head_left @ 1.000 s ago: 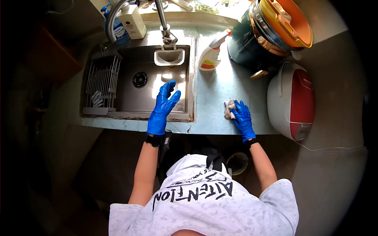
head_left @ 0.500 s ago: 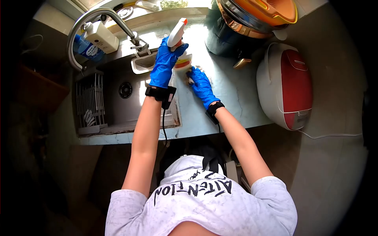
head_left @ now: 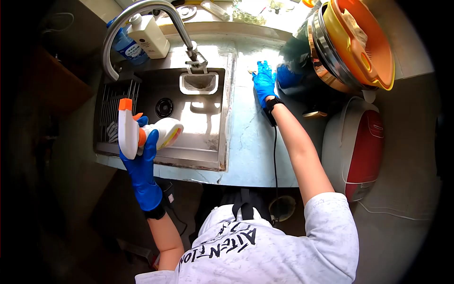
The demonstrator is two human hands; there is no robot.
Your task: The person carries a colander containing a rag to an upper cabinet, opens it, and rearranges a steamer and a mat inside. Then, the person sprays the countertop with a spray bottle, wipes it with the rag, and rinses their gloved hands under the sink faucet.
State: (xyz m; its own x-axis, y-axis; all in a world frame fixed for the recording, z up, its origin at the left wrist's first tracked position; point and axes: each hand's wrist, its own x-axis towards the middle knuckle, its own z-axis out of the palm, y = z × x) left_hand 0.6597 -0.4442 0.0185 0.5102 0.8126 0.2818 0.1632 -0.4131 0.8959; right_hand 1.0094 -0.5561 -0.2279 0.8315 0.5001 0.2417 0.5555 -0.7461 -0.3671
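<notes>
My left hand (head_left: 144,165), in a blue glove, is closed round the neck of a white spray bottle (head_left: 168,132) with an orange nozzle. The bottle is tilted on its side above the front left of the sink (head_left: 221,123). My right hand (head_left: 265,80), also gloved in blue, holds a pale cloth (head_left: 252,71) down on the light blue counter (head_left: 248,151), to the right of the sink. Most of the cloth is hidden under the palm and fingers.
A curved faucet (head_left: 177,23) arches over the sink. Behind it stand a white bottle (head_left: 151,38) and a blue bottle (head_left: 132,49). On the right are a dark pot (head_left: 295,71), stacked orange baskets (head_left: 383,52) and a red-and-white rice cooker (head_left: 366,151). A drying rack (head_left: 116,102) sits inside the sink.
My left hand has carried the spray bottle from the counter to the sink's front left. My right hand has slid with the cloth farther back along the counter. The view has shifted.
</notes>
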